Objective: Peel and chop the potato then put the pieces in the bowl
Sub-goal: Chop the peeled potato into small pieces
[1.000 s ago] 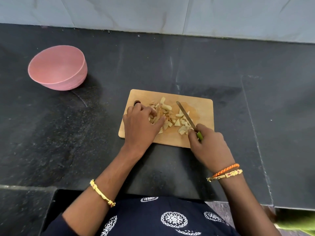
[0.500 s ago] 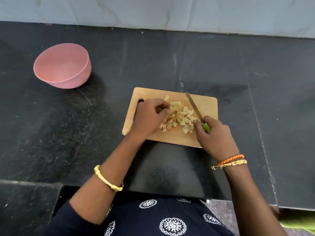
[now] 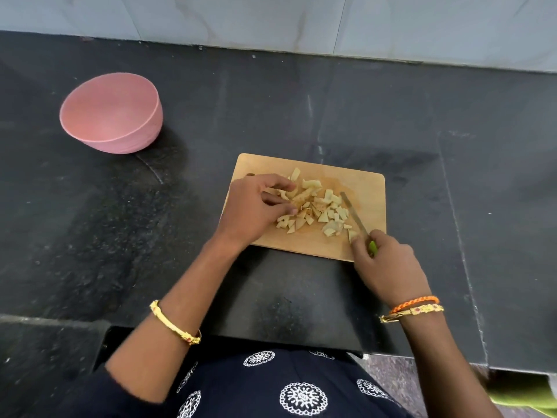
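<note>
tabletop [image 3: 301, 110]: dark speckled stone, flat, matt, with a thin seam running down its right part; pale marbled wall tiles [image 3: 271, 19] are standing behind it.

cutting board [image 3: 364, 191]: light wood, rectangular with rounded corners, smooth, lying flat near the front middle of the tabletop.

potato pieces [image 3: 313, 209]: pale yellow, small, irregular wedges and cubes, some showing a brownish edge; they are lying in a loose heap on the middle of the board, none in the bowl.

bowl [image 3: 111, 113]: pink, round, deep, matt with fine ridges on the outer wall; it is sitting upright at the far left of the tabletop, well apart from the board.

knife [image 3: 355, 214]: narrow straight metal blade, green handle showing only as a small patch; the blade is lying along the right edge of the heap, pointing away from the person.

left hand [image 3: 256, 206]: resting on the left part of the board, fingers curling in at the left side of the heap; whether its grip is closing on any piece cannot be told.

right hand [image 3: 388, 263]: at the board's near right corner, its grip wrapping round the knife handle.

bangles: a gold one [image 3: 174, 322] is circling the left forearm; an orange twisted one [image 3: 414, 303] and a gold one [image 3: 411, 312] are sitting side by side on the right wrist.

garment [image 3: 271, 387]: dark blue cloth with white round floral prints.
</note>
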